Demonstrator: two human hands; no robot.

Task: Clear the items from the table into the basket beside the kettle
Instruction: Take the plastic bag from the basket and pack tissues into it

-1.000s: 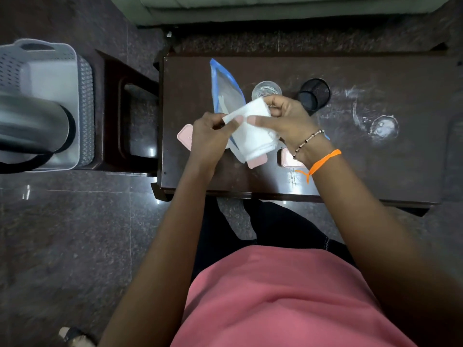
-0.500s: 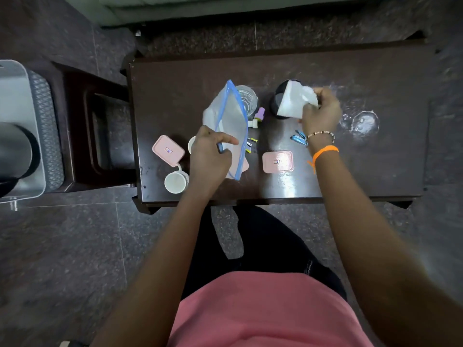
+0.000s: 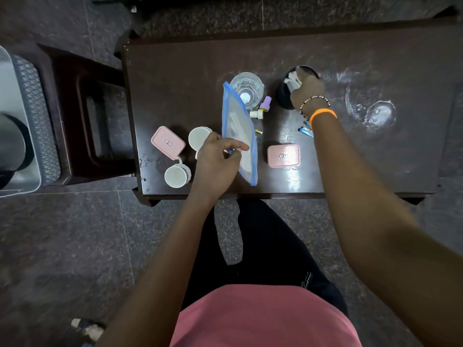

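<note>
Nearest us, the left hand [image 3: 216,163] pinches the lower edge of a clear zip bag [image 3: 240,131] with blue trim, thumb and forefinger closed on it, holding it up over the table [image 3: 180,71]. Either side lie two pink lidded boxes [image 3: 168,142] [image 3: 283,155] (each carries a small label we cannot read). Farther off, the right hand [image 3: 307,92] grips crumpled white tissue [image 3: 292,81] at the mouth of a black cup [image 3: 282,96], largely hidden. The basket [image 3: 37,116] sits cut off at left.

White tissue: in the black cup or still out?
Partly in: right hand presses the crumpled white tissue into the black cup's mouth.
</note>
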